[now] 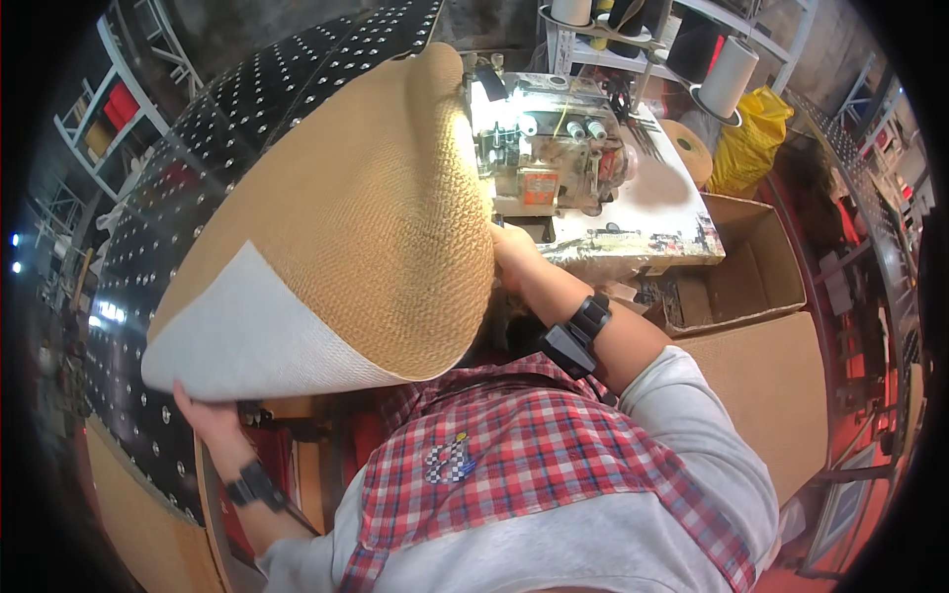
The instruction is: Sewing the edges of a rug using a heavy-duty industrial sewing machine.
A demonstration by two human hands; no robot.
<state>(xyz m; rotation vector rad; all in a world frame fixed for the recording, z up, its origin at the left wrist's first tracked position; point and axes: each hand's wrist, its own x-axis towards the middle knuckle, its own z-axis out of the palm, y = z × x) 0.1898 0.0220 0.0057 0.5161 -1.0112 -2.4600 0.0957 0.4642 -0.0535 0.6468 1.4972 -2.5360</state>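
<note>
A large tan woven mat (366,198) with a white backing (252,326) spans the space in front of me, one corner folded over so the white side shows. At the lower left, my left hand (206,413) is closed on the mat's near edge, fingers partly hidden beneath it. On the right, my right hand (514,252) grips the mat's edge just below the sewing machine; some of its fingers are hidden. The sewing machine (559,148), lit by a bright lamp, stands against the mat's right edge.
The machine sits on a worn white table (657,203). Beyond the mat lies a black table with shiny studs (287,89). To the right are an open cardboard box (756,257), a yellow bag (756,138) and a white thread cone (730,77). A cardboard sheet (766,395) stands nearer me.
</note>
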